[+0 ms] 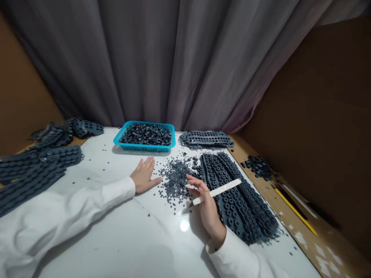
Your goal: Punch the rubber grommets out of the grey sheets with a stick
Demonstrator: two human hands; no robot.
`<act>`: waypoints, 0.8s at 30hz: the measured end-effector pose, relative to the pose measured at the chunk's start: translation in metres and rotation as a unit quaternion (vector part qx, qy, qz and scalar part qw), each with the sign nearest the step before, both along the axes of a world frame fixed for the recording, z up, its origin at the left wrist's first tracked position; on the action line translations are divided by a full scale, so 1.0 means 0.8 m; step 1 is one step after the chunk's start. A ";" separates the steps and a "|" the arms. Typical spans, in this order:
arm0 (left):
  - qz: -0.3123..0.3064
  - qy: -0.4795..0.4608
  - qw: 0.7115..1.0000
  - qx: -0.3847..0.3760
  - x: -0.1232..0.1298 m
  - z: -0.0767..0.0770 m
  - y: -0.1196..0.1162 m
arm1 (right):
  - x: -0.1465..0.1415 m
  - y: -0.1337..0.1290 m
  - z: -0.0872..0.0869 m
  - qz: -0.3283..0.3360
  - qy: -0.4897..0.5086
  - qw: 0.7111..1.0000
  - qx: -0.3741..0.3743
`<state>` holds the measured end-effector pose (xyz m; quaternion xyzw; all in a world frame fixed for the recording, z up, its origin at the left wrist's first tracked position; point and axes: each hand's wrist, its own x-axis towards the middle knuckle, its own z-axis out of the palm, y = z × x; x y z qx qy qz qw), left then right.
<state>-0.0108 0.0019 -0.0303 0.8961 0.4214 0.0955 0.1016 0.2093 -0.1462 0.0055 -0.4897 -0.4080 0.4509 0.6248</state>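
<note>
My left hand [144,175] lies flat on the white table, fingers spread, at the left side of a pile of tiny dark grey discs [176,177]. My right hand [207,204] is at the right of that pile, closed on a flat white stick-like tool [225,188] with a thin dark pointed tip; its exact kind I cannot make out. The tip points left and down, near the table. Beside my right hand lie dark grey rubbery sheets [232,193] covered with rows of ring-shaped parts. A few small black pieces [196,162] sit between the pile and these sheets.
Behind stands a blue plastic basket [116,139] filled with small black parts. Perforated sheets [206,139] lie at the back right, more dark sheets [37,162] at the left. On the brown right side are black pieces [257,166] and a yellow tool [295,210]. A grey curtain [145,58] hangs behind.
</note>
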 end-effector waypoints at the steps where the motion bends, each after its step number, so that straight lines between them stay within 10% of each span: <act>1: -0.001 0.005 1.000 -0.013 0.007 -0.002 0.000 | 0.000 0.000 0.000 0.003 0.003 1.000 0.000; 12: -0.059 -0.045 0.996 -0.047 0.037 0.053 -0.050 | -0.002 -0.010 0.001 0.033 0.033 0.998 -0.040; 18: -0.001 -0.060 0.997 -0.042 -0.015 0.074 -0.087 | -0.002 -0.001 0.001 0.010 0.060 0.998 -0.024; 24: 0.188 -0.037 0.981 0.028 -0.116 0.087 -0.122 | -0.001 0.002 0.002 -0.010 0.103 0.995 -0.002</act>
